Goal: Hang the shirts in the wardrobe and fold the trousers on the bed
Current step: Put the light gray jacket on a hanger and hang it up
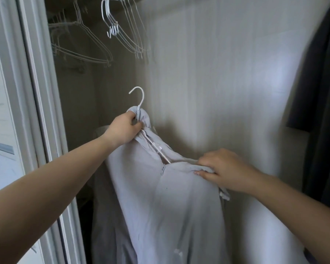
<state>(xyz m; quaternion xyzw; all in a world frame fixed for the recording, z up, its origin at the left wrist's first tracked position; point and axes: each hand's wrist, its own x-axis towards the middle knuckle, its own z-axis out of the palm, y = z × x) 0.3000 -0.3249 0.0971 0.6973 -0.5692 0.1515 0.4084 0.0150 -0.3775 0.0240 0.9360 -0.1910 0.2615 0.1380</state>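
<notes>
Holding a pale grey shirt (pixel 166 206) up inside the open wardrobe (pixel 208 73), the person is working it onto a white wire hanger (pixel 139 103) before it goes on the rail. The left hand (pixel 124 130) is gripping the bunched collar together with the hanger's neck, its fingers curled tight round both, so the hook is standing free above the fist and the garment is hanging from one firm point. The right hand (pixel 223 168) is pinching the fabric at the shirt's far shoulder, thumb below and fingers over the top edge — it looks as though it is drawing the cloth across the hanger's arm, part of which is showing as a white bar in the open neckline. The hanger is sitting tilted, hook end high and the other end sloping down toward the right hand, which suits pulling the shoulder over that lower end. The rest of the shirt is draping straight down between the two forearms. Up at the top of the wardrobe, a cluster of empty hangers (pixel 122 31) is hanging well above the held hook, and a dark garment (pixel 318 92) is hanging at the right edge. By my judgement the shirt is not yet seated squarely — the shoulder needs settling before the hook is lifted to the rail. No trousers or bed are showing here.
</notes>
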